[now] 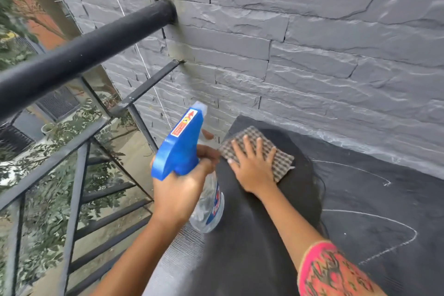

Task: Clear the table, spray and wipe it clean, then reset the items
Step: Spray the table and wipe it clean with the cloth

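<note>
My left hand grips a clear spray bottle with a blue trigger head, held upright at the table's left edge, nozzle pointing up toward the wall. My right hand lies flat, fingers spread, pressing a brown checked cloth onto the dark table top near its far left corner. A darker wet patch spreads under and behind the cloth. White chalk-like outlines mark the dry surface to the right.
A grey stone-clad wall runs right behind the table. To the left stands a black metal railing with thinner bars below it, and past it a drop to foliage and pavement.
</note>
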### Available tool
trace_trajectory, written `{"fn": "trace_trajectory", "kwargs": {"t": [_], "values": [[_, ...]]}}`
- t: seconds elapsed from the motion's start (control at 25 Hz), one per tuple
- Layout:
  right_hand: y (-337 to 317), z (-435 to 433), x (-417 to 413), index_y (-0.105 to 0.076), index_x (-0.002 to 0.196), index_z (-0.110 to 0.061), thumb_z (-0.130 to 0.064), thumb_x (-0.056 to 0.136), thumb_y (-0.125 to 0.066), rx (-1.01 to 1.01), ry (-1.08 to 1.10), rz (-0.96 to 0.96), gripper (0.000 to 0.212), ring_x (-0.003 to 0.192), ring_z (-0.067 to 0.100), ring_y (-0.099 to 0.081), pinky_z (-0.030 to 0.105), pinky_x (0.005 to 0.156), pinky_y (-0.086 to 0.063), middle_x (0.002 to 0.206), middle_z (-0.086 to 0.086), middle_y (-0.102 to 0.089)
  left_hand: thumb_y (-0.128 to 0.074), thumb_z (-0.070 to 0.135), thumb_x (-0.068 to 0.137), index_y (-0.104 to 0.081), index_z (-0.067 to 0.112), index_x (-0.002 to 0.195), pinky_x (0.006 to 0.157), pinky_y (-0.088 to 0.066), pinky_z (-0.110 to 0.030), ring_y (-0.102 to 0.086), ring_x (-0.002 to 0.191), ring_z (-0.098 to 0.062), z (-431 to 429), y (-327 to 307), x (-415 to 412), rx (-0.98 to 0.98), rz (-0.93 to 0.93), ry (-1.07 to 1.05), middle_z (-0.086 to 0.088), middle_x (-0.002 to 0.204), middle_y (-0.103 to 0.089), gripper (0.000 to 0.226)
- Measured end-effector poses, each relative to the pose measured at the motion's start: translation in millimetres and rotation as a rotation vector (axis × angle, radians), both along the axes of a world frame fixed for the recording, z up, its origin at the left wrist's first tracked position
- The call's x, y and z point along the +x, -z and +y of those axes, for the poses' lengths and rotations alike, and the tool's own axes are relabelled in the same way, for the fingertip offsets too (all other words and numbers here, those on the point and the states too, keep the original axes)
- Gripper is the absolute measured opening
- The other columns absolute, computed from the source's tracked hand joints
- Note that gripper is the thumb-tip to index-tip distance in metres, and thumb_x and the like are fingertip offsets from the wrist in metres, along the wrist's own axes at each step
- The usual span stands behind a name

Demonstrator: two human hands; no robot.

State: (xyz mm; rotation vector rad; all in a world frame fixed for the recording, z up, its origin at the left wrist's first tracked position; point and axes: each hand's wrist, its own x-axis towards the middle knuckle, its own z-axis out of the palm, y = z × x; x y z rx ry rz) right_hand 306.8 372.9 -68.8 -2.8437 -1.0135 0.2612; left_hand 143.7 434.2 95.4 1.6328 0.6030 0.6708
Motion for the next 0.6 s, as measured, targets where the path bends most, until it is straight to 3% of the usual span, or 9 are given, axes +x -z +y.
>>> {"fn": "trace_trajectory", "kwargs": {"t": [0.08,0.16,0.2,0.28,0.36,0.48,0.6], "values": [[9,-19,-23,-0.002,0.147,-0.040,-0.055,0.095,-0.015,-0.006,-0.201,-0.053,0.055,0.144,0.032,0.010,0.063,0.107,0.010,0.159,-0.003,0.004,-0.053,0.005,0.056,-0.068,0.039,0.064,0.072,-0.050,-0.023,-0.063,0.069,-0.013,3,3,13,-0.015,-0.029,-0.022,0.009,0.065,-0.069,0.038],[20,-59,-33,-0.010,0.145,-0.043,-0.055,0.092,-0.018,0.019,-0.308,-0.183,0.056,0.145,0.030,-0.007,0.061,0.109,-0.002,0.158,-0.006,-0.012,-0.053,0.005,0.056,-0.067,0.038,0.065,0.068,-0.051,-0.021,-0.063,0.068,-0.013,5,8,21,-0.041,-0.058,-0.038,0.007,0.065,-0.069,0.037],[23,-80,-31,-0.012,0.145,-0.044,-0.054,0.089,-0.021,0.032,-0.298,-0.229,0.057,0.144,0.028,-0.015,0.059,0.109,-0.008,0.156,-0.007,-0.019,-0.053,0.005,0.056,-0.067,0.038,0.064,0.068,-0.051,-0.022,-0.063,0.068,-0.014,5,10,23,-0.044,-0.068,-0.042,0.006,0.065,-0.069,0.037],[24,-102,-2,-0.001,0.144,-0.048,-0.055,0.090,-0.020,0.014,-0.208,-0.211,0.058,0.145,0.022,-0.008,0.054,0.112,-0.004,0.156,-0.011,-0.010,-0.053,0.005,0.056,-0.067,0.040,0.063,0.069,-0.051,-0.024,-0.063,0.069,-0.017,3,13,28,-0.018,-0.089,-0.049,0.006,0.064,-0.068,0.038],[18,-87,39,0.004,0.144,-0.047,-0.054,0.094,-0.016,-0.013,-0.104,-0.130,0.055,0.145,0.020,0.006,0.052,0.113,0.006,0.158,-0.010,0.002,-0.054,0.004,0.057,-0.067,0.042,0.064,0.070,-0.050,-0.023,-0.063,0.068,-0.015,0,16,30,0.026,-0.106,-0.047,0.009,0.063,-0.068,0.041],[11,-18,81,-0.005,0.148,-0.037,-0.050,0.098,-0.022,-0.002,-0.063,-0.083,0.055,0.145,0.024,0.005,0.057,0.112,0.006,0.159,-0.004,0.001,-0.058,0.007,0.058,-0.066,0.044,0.067,0.069,-0.049,-0.020,-0.063,0.067,-0.013,0,22,29,0.049,-0.129,-0.045,0.010,0.067,-0.069,0.038],[6,42,84,-0.007,0.149,-0.035,-0.049,0.098,-0.021,-0.010,-0.144,-0.068,0.055,0.145,0.027,0.005,0.059,0.111,0.008,0.159,-0.001,0.001,-0.058,0.026,0.054,-0.066,0.045,0.072,0.072,-0.051,-0.022,-0.065,0.071,-0.017,1,21,29,0.067,-0.160,-0.038,0.006,0.070,-0.069,0.027]]}}
